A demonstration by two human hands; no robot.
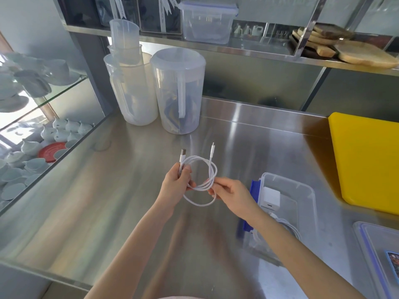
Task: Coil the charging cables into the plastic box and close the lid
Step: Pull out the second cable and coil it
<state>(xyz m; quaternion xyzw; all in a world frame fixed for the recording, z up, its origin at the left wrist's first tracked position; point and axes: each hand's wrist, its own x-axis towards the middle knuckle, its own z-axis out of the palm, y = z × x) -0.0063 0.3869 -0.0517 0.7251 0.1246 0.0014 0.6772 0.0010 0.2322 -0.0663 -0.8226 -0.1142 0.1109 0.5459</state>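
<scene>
A white charging cable [201,161] is wound into a loose coil above the steel counter, both plugs pointing away from me. My left hand [176,183] grips the coil's left side near the USB plug. My right hand [230,194] pinches the bundled strands on the right side. To the right stands the clear plastic box [306,190] with blue clips, open, holding a white charger block [271,198] and another coiled white cable [290,230]. Its lid [373,240], clear with a blue rim, lies at the far right edge.
Two tall clear plastic jugs [177,89] stand at the back of the steel counter [86,201]. A yellow cutting board [367,160] lies at the right. A lidded container [207,22] sits on the shelf above. Crockery fills glass shelves at the left.
</scene>
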